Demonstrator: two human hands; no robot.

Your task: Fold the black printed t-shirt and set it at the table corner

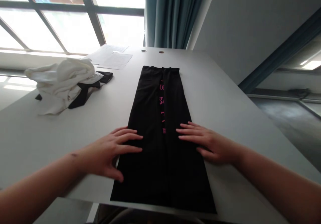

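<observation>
A black garment (160, 157) with pink lettering lies folded into a long narrow strip down the middle of the white table (225, 93). My left hand (112, 152) lies flat on its left edge, fingers stretched out toward the centre. My right hand (208, 142) rests flat on its right edge, fingers pointing left. Both hands are open and hold nothing. The near end of the garment reaches the table's front edge.
A heap of white cloth (62, 80) with black fabric (82, 95) under it sits at the back left. Sheets of paper (110, 56) lie near the far edge. Window, teal curtain (170, 13) and grey wall stand beyond.
</observation>
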